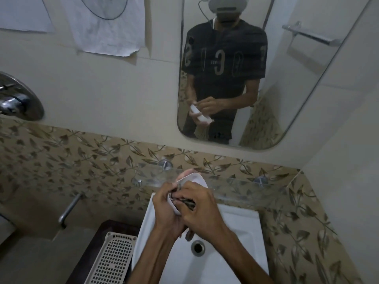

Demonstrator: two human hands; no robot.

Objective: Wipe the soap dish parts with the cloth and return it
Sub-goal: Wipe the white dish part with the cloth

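Above the sink (242, 226), the left hand (167, 210) grips the white soap dish (191, 178) while the right hand (202, 210) pinches a dark cloth (184, 198) against its inside. Wiping looks underway; the next move probably means turning the dish to an unwiped face. The glass shelf (256, 186) behind the sink seems a likely return spot.

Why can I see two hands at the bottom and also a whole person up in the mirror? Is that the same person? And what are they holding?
Yes, it is the same person. The picture comes from a camera worn on the head, looking down, so you see the person's own arms from above. The mirror on the wall shows them from the front, with the camera gear on top.

Both hands are over the white sink. The left hand holds a white soap dish part. The right hand presses a dark cloth into it, wiping. Most of the cloth is hidden by fingers.

Behind the hands runs a glass shelf. At the lower left lies a white plastic tray with holes.
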